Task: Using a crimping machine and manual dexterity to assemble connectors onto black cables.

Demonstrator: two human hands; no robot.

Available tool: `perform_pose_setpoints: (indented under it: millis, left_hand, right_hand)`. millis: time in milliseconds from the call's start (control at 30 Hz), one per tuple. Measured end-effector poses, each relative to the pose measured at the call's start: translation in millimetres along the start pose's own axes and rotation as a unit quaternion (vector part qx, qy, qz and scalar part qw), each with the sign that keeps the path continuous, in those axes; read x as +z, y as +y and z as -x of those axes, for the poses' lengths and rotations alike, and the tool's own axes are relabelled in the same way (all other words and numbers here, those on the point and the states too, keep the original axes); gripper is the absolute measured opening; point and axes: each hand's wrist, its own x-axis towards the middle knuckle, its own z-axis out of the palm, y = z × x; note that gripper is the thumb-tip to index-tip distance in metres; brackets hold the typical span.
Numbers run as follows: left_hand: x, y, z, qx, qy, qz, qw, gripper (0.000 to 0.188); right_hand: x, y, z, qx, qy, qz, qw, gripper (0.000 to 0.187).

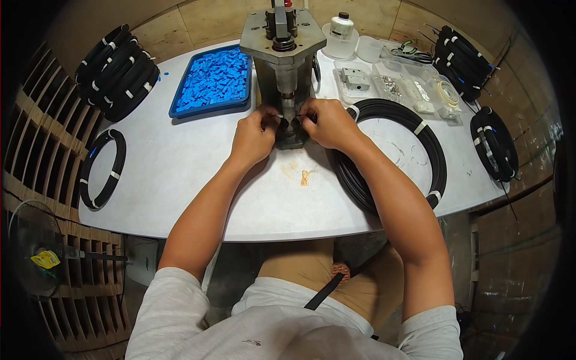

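A metal bench press (283, 45) stands at the back middle of the white table, its vertical ram coming down between my hands. My left hand (259, 131) is at the left of the ram, fingers pinched close to the press's lower end. On the other side, my right hand (326, 120) has its thumb and forefinger pinched near the same spot. What the fingertips hold is too small and too dark to make out. A large coil of black cable (437, 153), bound with white tape, lies beside and partly under my right forearm.
A blue tray (174, 113) full of small blue pieces sits left of the press. Stacked black coils (120, 72) stand at the far left, with a single coil (84, 174) nearer. At right are clear trays (414, 90) of small parts, a bottle (342, 27) and more coils (493, 144).
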Motion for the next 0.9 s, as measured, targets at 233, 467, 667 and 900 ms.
perform_pose_setpoints:
  millis: [233, 467, 667, 900]
  left_hand:
    - [0.4, 0.2, 0.0, 0.007, 0.001, -0.003, 1.000, 0.024]
    - [1.8, 1.6, 0.3, 0.003, 0.001, 0.005, 1.000, 0.025]
    - [1.0, -1.6, -0.2, 0.004, 0.002, 0.003, 1.000, 0.025]
    - [0.7, 0.0, -0.2, -0.006, -0.003, 0.017, 1.000, 0.025]
  right_hand:
    - [-2.1, -1.1, 0.7, -0.005, -0.001, 0.001, 1.000, 0.020]
    - [-1.5, 0.6, 1.9, -0.007, 0.004, 0.005, 1.000, 0.020]
    - [-0.3, -0.7, 1.1, -0.004, 0.000, 0.004, 1.000, 0.019]
    - [0.8, 1.4, 0.3, -0.006, 0.001, 0.005, 1.000, 0.019]
